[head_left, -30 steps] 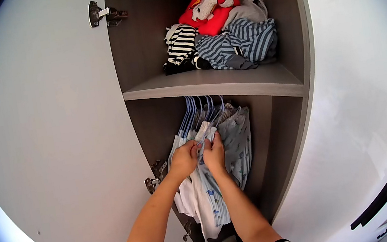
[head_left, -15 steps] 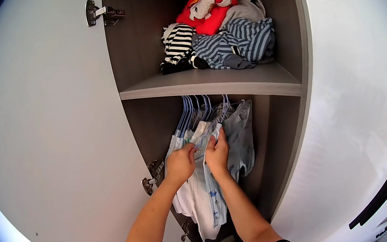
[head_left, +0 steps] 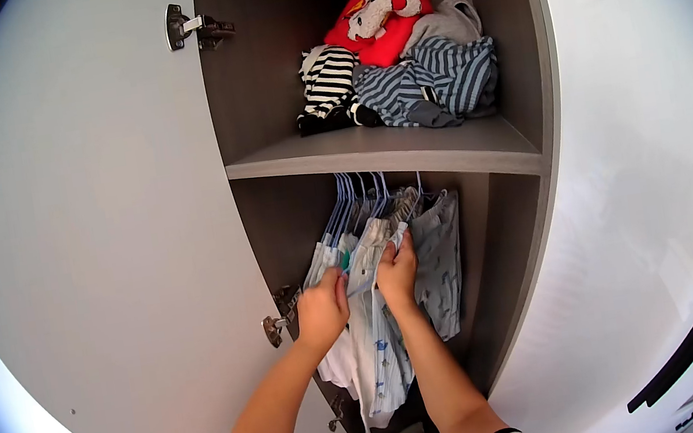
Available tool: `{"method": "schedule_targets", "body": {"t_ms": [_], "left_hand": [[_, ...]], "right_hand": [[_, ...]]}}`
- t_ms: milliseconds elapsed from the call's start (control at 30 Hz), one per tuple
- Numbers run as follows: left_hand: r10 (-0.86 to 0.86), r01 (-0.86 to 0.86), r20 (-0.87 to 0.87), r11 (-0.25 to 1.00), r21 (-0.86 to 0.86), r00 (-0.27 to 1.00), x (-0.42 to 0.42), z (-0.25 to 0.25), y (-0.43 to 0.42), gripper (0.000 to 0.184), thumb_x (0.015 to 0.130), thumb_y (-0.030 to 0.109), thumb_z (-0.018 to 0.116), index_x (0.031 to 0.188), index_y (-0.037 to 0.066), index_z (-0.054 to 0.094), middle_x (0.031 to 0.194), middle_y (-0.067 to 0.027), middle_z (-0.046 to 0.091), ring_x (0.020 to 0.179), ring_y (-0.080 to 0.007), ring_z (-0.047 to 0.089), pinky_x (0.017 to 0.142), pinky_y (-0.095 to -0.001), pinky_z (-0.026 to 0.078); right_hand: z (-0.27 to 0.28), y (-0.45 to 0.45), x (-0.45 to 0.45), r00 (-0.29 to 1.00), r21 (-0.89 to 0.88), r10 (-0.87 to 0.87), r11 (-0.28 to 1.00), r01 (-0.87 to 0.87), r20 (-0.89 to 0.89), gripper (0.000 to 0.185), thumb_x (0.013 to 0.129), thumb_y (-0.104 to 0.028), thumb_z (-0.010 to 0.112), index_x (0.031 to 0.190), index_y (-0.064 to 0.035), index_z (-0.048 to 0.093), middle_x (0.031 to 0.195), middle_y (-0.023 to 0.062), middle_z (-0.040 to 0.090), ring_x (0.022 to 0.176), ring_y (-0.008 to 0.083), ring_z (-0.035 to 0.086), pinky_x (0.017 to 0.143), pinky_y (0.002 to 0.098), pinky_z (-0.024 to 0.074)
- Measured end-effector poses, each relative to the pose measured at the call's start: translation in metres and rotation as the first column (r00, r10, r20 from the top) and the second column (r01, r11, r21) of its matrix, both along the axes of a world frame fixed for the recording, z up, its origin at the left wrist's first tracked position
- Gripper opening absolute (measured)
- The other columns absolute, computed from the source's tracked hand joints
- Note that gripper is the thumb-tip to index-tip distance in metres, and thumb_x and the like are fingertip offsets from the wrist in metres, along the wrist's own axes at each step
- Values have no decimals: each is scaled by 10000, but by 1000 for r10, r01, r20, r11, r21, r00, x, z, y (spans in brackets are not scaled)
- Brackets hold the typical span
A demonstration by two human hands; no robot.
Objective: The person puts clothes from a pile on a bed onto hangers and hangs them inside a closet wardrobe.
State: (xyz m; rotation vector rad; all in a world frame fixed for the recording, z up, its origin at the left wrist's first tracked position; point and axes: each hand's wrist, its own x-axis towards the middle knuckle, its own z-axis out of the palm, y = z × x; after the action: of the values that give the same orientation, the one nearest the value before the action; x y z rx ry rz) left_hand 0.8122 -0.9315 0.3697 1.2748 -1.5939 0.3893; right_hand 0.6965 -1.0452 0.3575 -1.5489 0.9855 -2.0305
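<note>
The nearer right hand [head_left: 397, 273] is pinching the printed garment [head_left: 381, 355] at its top, the length hanging downward under the shelf [head_left: 384, 166]; the left hand [head_left: 323, 313] is curling alongside, hold hidden from me

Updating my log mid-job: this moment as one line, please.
left hand: closed, contents unclear | right hand: gripping patterned garment near its top | red item: on shelf

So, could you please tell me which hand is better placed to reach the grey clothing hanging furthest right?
Probably the right hand: holding the pale clothing, it is beside the grey clothing; the left hand is farther off, nearer the door.
</note>
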Motion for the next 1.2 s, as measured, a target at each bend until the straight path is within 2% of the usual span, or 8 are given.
{"method": "schedule_targets", "body": {"t_ms": [300,433,500,600,700,767,1033,1200], "left_hand": [[106,-83,-127,981,178,986,4,-98,61,83,930,110,573,1001,79,601,797,-137,710,671,-380,672,589,-473,523],[189,-134,-180,950,283,965,7,-148,102,76,948,102,544,1001,81,593,813,-109,704,714,-359,671,616,-460,517],[202,-151,-148,942,300,968,10,-176,124,81,958,99,527,1005,74,588,801,-118,685,726,-360,658,634,-452,512],[164,-125,-75,921,370,984,21,-221,154,86,963,83,506,1000,57,579,783,-138,652,736,-367,631,656,-439,502],[105,100,-329,830,549,939,31,-277,184,75,952,59,503,978,44,572,774,-158,645,718,-374,625,660,-438,498],[125,138,-363,773,619,923,34,-291,208,91,944,54,508,1001,43,579,778,-161,647,726,-371,631,663,-438,498],[218,107,-303,623,775,928,39,-353,210,127,938,156,581,1001,84,664,844,-163,675,777,-379,647,689,-463,508],[283,12,-144,421,907,948,52,-394,218,240,963,312,572,937,112,701,879,-153,688,801,-383,645,705,-499,504]], "right_hand": [[-20,40,-3,992,16,65,998,-63,-112,668,916,-114,593,1483,62,285,1436,301,387,1257,475,460,1055,447,383],[-83,84,-4,940,-181,-181,975,132,-289,717,895,-115,642,1512,-28,288,1465,254,319,1344,411,358,1122,436,283],[-134,105,-2,957,50,12,999,2,-288,628,924,-171,649,1449,-5,346,1332,224,484,1183,314,524,966,386,428],[-212,117,2,861,398,508,786,-473,20,516,946,-223,655,1342,10,420,1146,167,616,979,228,613,799,324,490],[-273,124,11,747,501,528,555,-664,404,287,987,-254,617,1144,-33,526,940,76,686,753,160,608,693,274,498],[-285,130,0,583,592,525,174,-787,620,232,984,-268,613,1082,-62,566,937,73,692,808,142,634,721,271,512],[-402,177,15,462,527,361,-104,-843,810,119,984,-232,601,993,-116,576,910,73,682,918,236,693,788,338,565],[-446,193,4,519,706,536,-226,-671,666,269,989,-325,608,1211,-173,611,1057,-27,653,1009,113,619,802,286,477]]}}
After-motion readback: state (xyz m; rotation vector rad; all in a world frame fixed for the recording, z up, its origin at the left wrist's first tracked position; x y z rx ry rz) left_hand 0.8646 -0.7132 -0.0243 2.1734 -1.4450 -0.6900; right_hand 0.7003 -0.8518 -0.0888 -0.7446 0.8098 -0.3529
